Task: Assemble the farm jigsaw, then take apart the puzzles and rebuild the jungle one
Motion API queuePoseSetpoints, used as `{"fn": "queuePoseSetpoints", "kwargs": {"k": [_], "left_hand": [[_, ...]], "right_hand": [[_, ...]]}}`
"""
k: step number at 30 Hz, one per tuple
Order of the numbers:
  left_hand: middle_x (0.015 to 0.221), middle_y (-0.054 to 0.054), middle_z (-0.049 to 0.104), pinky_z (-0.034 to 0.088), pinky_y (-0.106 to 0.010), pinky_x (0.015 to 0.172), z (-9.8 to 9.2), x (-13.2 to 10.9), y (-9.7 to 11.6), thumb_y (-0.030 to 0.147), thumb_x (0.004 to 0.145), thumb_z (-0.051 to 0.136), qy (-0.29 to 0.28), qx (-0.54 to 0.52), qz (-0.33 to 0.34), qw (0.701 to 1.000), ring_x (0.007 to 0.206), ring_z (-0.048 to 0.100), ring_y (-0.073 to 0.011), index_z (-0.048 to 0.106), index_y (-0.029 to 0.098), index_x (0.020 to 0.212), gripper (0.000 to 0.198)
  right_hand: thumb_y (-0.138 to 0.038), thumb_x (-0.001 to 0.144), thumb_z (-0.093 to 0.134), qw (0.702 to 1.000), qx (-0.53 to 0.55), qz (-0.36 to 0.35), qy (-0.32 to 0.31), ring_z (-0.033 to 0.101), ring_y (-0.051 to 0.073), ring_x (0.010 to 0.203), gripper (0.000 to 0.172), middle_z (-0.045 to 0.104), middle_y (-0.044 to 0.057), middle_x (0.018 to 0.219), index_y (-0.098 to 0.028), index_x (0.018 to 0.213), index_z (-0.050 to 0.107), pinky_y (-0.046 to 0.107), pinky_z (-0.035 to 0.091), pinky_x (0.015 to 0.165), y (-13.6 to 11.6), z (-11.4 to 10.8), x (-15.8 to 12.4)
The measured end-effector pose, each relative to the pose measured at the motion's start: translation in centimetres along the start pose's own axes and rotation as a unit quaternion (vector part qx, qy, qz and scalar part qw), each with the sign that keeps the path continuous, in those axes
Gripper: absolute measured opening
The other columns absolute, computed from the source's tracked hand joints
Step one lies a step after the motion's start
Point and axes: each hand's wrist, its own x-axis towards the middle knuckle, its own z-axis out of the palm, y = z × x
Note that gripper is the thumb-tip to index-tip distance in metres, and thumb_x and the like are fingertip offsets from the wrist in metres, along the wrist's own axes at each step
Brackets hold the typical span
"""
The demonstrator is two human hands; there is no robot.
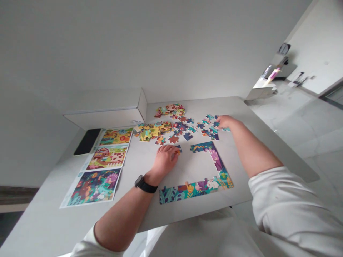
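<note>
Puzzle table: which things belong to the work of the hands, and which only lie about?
In use: left hand, right hand, joined border, loose pieces, picture sheet.
Lying about: white box, black phone.

A plain home room: white table [187, 107] against bare wall, tiled floor [308, 125] (jigsaw pieces [160, 130] spread about).

White box [107, 110] sits at worktop [48, 214] far left. Black phone [87, 141] lies beside three picture sheets [104, 167]. Grey floor [302, 121] extends right.
</note>
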Motion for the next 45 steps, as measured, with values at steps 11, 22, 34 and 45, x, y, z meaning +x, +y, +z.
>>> {"fn": "queuePoseSetpoints", "kwargs": {"k": [11, 22, 34, 45], "left_hand": [[0.134, -0.012, 0.068, 0.050, -0.051, 0.113, -0.3, 0.0, 0.4, 0.024, 0.100, 0.060, 0.025, 0.038, -0.040, 0.998, 0.130, 0.062, -0.0321, 0.064, 0.023, 0.129, 0.029], [0.127, -0.009, 0.074, 0.051, -0.051, 0.114, -0.2, 0.1, 0.5, 0.020, 0.098, 0.060, -0.011, 0.034, 0.006, 0.999, 0.121, 0.066, -0.0292, 0.077, 0.024, 0.111, 0.021], [0.130, -0.007, 0.074, 0.050, -0.049, 0.115, 0.1, 0.2, 0.8, 0.023, 0.100, 0.063, -0.030, -0.004, 0.061, 0.998, 0.123, 0.067, -0.0269, 0.080, 0.028, 0.118, 0.025], [0.140, -0.011, 0.062, 0.047, -0.054, 0.118, 0.0, -0.4, 1.2, 0.042, 0.104, 0.065, -0.055, 0.035, 0.065, 0.996, 0.130, 0.057, -0.0321, 0.075, 0.033, 0.140, 0.038]], "right_hand": [[-0.028, 0.080, 0.080, 0.977, 0.202, -0.006, 0.067, 0.071, 0.019, 0.078, 0.021, 0.082, 0.007, 0.092, -0.017, 0.098, 0.081, 0.030, 0.053, 0.077, 1.0, -0.2, -3.1], [-0.042, 0.083, 0.078, 0.838, 0.491, -0.238, -0.025, 0.066, 0.016, 0.074, 0.029, 0.073, 0.003, 0.100, -0.025, 0.105, 0.072, 0.032, 0.056, 0.073, -10.8, 5.2, -13.0], [-0.029, 0.088, 0.075, 0.896, 0.378, -0.233, -0.001, 0.065, 0.016, 0.067, 0.011, 0.073, -0.001, 0.075, -0.024, 0.097, 0.078, 0.027, 0.047, 0.066, -12.9, 7.3, -13.8], [-0.024, 0.092, 0.074, 0.918, 0.267, -0.283, 0.074, 0.069, 0.021, 0.082, 0.009, 0.078, 0.005, 0.093, -0.025, 0.097, 0.081, 0.032, 0.052, 0.082, -13.5, 6.8, -14.0]]}}
